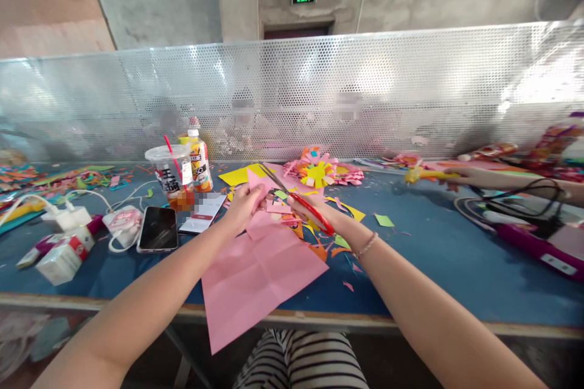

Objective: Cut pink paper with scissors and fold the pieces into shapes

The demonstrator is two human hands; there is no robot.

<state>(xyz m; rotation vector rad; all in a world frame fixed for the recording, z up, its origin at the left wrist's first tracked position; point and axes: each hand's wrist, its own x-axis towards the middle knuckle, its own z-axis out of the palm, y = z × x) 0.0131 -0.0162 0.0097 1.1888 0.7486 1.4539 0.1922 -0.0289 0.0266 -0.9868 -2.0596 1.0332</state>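
My left hand [245, 208] pinches a folded piece of pink paper [257, 180], held up above the table. In my right hand [306, 209] is a pair of scissors [314, 211] with red handles, its blades pointing up and left close to the pink paper. A larger creased pink sheet [264, 273] lies beneath my hands and hangs over the table's front edge. Paper scraps [319, 250] in orange, yellow and green are scattered under and beside my right hand. Behind them sits a pink and yellow paper flower [318, 174].
Left of my hands are a phone [157, 229], a lidded drink cup [171, 175], a juice bottle [199, 161], chargers with cables [67, 216] and a small box [65, 255]. Another person's hand [449, 179] holds something yellow at right. A perforated metal screen [292, 97] borders the table's back.
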